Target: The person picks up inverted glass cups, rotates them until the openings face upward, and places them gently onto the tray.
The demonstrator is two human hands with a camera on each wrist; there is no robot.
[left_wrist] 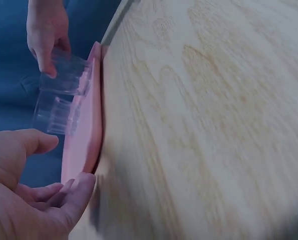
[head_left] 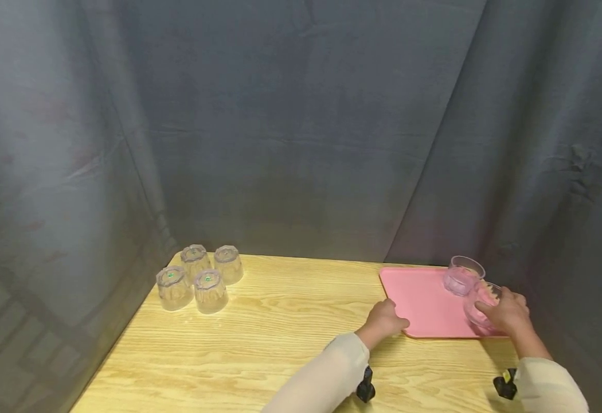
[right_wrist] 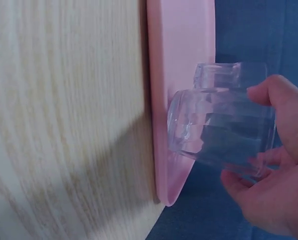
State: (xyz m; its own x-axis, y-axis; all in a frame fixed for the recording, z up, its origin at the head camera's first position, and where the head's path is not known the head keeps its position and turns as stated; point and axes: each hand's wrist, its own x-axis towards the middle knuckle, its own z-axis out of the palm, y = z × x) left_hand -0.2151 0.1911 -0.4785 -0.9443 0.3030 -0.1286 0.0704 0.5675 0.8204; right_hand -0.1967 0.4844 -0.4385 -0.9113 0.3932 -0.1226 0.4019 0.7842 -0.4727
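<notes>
A pink tray (head_left: 425, 307) lies on the wooden table at the right. Near its right front corner my right hand (head_left: 509, 312) grips a clear drinking glass (right_wrist: 219, 130) by the upper part, thumb on one side and fingers on the other. The glass is mouth up and slightly tilted, its base at the tray. Just behind it, a second clear glass (head_left: 463, 276) stands upright on the tray. My left hand (head_left: 385, 321) is at the tray's left front corner, thumb and fingers apart, fingertips close to the edge; contact is hard to tell.
Several clear glasses (head_left: 210, 292) stand upside down in a cluster at the table's far left. The wooden table (head_left: 290, 321) spans between them and the tray. Dark grey curtains (head_left: 290, 143) hang along the back and both sides.
</notes>
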